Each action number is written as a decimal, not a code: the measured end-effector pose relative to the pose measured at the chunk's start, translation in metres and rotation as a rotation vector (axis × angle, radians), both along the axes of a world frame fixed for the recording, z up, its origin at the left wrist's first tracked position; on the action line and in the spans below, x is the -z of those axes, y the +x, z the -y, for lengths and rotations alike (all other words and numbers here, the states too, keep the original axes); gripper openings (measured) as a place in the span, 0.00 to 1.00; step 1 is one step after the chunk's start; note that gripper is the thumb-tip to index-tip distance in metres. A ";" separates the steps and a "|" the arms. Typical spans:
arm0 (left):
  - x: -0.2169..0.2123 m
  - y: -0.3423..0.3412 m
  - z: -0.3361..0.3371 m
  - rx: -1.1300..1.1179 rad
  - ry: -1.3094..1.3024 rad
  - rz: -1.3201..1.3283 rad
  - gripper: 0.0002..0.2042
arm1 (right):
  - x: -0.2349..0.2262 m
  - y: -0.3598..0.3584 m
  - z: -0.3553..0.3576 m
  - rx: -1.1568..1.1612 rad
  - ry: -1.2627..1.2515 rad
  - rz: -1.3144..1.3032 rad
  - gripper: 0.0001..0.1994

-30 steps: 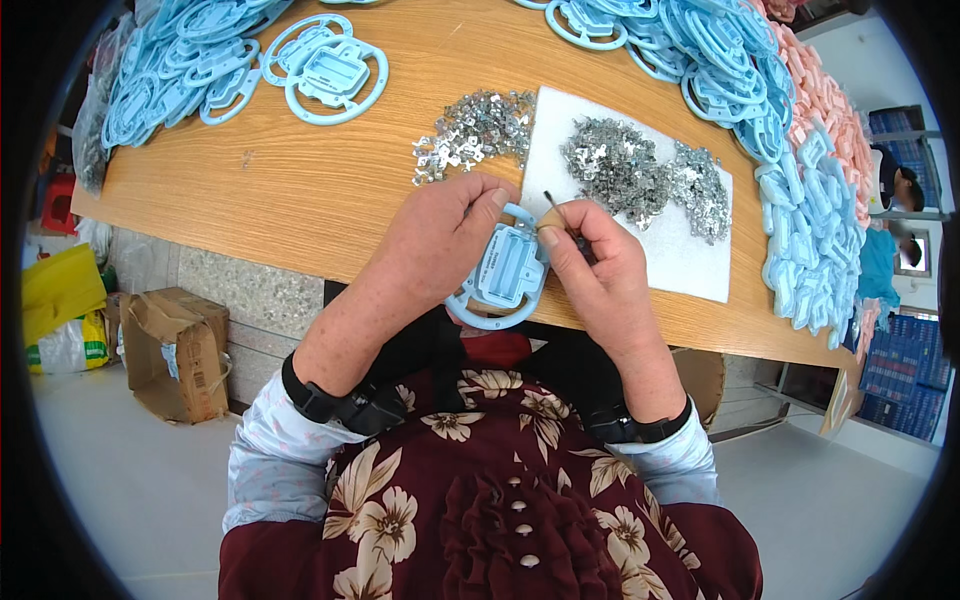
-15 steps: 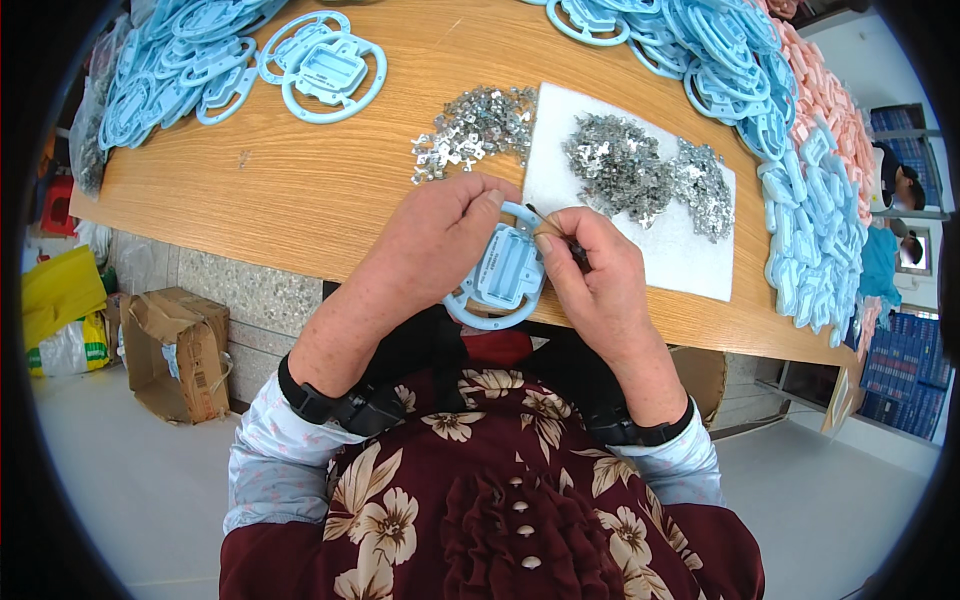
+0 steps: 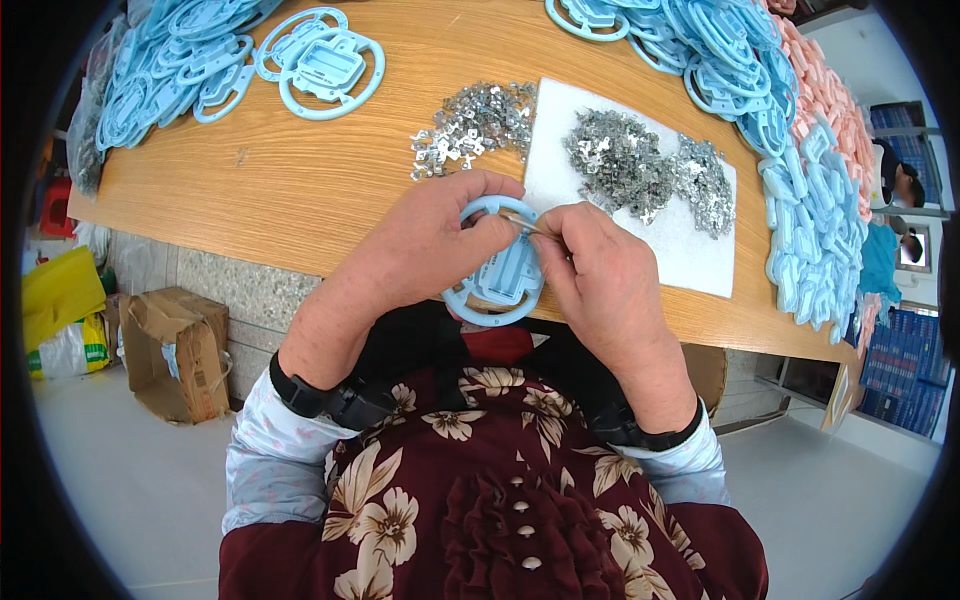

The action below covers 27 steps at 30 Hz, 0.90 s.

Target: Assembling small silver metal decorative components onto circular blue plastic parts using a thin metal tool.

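Observation:
A light-blue plastic toy steering wheel [image 3: 515, 275] is held upright at the table's near edge, its recessed side toward me. My left hand [image 3: 440, 235] grips its upper left rim, the thumb reaching across the recess near the top. From the right, my right hand [image 3: 600, 265] pinches thin tweezers [image 3: 522, 223], whose tip meets the upper part of the wheel by my left thumb. Whether a small metal piece sits at the tip is hidden by the fingers. Just beyond lie loose small silver metal clips [image 3: 450, 145].
A white foam sheet [image 3: 550, 120] bears two heaps of metal pieces [image 3: 620, 165]. Blue wheels are piled far left [image 3: 180, 60] and far right [image 3: 720, 60]; two more wheels [image 3: 330, 70] lie apart. Small blue parts [image 3: 815, 230] and pink parts [image 3: 825, 90] line the right edge. A cardboard box [image 3: 175, 350] stands on the floor.
My left thumb has moved right and down across the wheel's upper part. My right hand has turned, bringing the tweezers flatter and their tip leftward to the thumb.

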<state>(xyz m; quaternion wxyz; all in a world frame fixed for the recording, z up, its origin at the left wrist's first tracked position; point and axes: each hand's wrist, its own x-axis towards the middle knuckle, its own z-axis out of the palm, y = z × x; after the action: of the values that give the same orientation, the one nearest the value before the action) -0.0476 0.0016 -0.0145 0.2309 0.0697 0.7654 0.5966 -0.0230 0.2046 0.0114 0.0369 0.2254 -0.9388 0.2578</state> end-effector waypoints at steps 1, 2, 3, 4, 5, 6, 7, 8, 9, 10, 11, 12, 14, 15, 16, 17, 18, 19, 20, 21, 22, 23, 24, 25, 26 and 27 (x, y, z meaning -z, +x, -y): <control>-0.001 0.000 0.000 -0.004 0.019 0.002 0.16 | -0.001 0.000 0.000 0.006 -0.008 0.016 0.07; -0.001 0.000 -0.001 -0.008 0.038 0.005 0.17 | -0.003 -0.001 0.000 0.011 -0.015 0.032 0.07; -0.002 0.000 -0.001 -0.013 0.057 0.007 0.18 | -0.003 -0.001 0.000 0.016 -0.023 0.047 0.07; -0.001 0.000 -0.001 -0.010 0.042 -0.009 0.18 | -0.003 -0.001 0.001 0.016 -0.035 0.062 0.07; 0.000 0.000 -0.001 -0.008 0.027 -0.025 0.18 | -0.002 -0.001 0.001 0.016 -0.046 0.076 0.07; 0.001 0.000 -0.001 -0.005 0.012 -0.041 0.18 | -0.001 -0.001 0.002 0.017 -0.058 0.091 0.06; 0.000 0.001 -0.003 -0.015 -0.023 -0.072 0.18 | -0.002 0.000 0.002 0.044 -0.098 0.155 0.06; -0.003 0.004 -0.005 -0.025 -0.058 -0.102 0.17 | -0.005 0.001 0.001 0.072 -0.138 0.219 0.05; -0.005 0.005 -0.007 -0.035 -0.092 -0.132 0.17 | -0.006 0.002 -0.001 0.100 -0.178 0.283 0.05; -0.005 0.006 -0.006 -0.038 -0.073 -0.117 0.17 | -0.006 0.004 -0.004 0.095 -0.199 0.259 0.06; -0.005 0.006 -0.005 -0.041 -0.053 -0.103 0.16 | -0.005 0.005 -0.009 0.091 -0.219 0.235 0.06; -0.005 0.006 -0.004 -0.044 -0.033 -0.088 0.16 | -0.003 0.007 -0.012 0.088 -0.239 0.211 0.07; -0.002 0.007 -0.004 -0.054 -0.012 -0.102 0.15 | -0.001 0.009 -0.015 0.058 -0.215 0.122 0.11; 0.000 0.008 -0.004 -0.059 -0.001 -0.109 0.14 | 0.001 0.011 -0.017 0.042 -0.203 0.078 0.13; 0.001 0.007 -0.004 -0.060 0.014 -0.111 0.14 | 0.005 0.013 -0.018 0.024 -0.161 0.035 0.15; 0.003 0.006 -0.004 -0.061 0.028 -0.112 0.14 | 0.011 0.016 -0.020 0.006 -0.119 -0.008 0.16; 0.004 0.006 -0.003 -0.062 0.042 -0.114 0.14 | 0.013 0.018 -0.021 -0.012 -0.078 -0.051 0.18; 0.005 0.006 -0.003 -0.061 0.018 -0.124 0.14 | 0.013 0.019 -0.020 -0.032 0.010 -0.065 0.19; 0.006 0.006 -0.003 -0.060 -0.005 -0.135 0.14 | 0.012 0.021 -0.018 -0.052 0.098 -0.079 0.20; 0.007 0.006 -0.003 -0.058 -0.029 -0.146 0.14 | 0.011 0.022 -0.017 -0.072 0.186 -0.092 0.21; 0.008 0.005 -0.003 -0.061 -0.021 -0.147 0.14 | 0.011 0.021 -0.018 -0.071 0.152 -0.092 0.21; 0.010 0.005 -0.004 -0.063 -0.013 -0.148 0.14 | 0.014 0.019 -0.019 -0.071 0.118 -0.091 0.21; 0.009 0.005 -0.004 -0.065 -0.005 -0.148 0.14 | 0.015 0.018 -0.020 -0.071 0.084 -0.091 0.22; 0.008 0.006 -0.004 -0.069 0.007 -0.123 0.14 | 0.015 0.019 -0.021 -0.065 0.105 -0.101 0.22; 0.006 0.006 -0.005 -0.074 0.020 -0.097 0.14 | 0.016 0.020 -0.020 -0.059 0.127 -0.111 0.22; 0.005 0.005 -0.006 -0.078 0.032 -0.070 0.13 | 0.016 0.019 -0.020 -0.052 0.149 -0.121 0.22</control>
<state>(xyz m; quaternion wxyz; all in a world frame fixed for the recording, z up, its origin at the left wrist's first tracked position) -0.0427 0.0071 -0.0193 0.1795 0.0643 0.7655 0.6145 -0.0037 0.2251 -0.0043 0.0699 0.2671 -0.9452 0.1743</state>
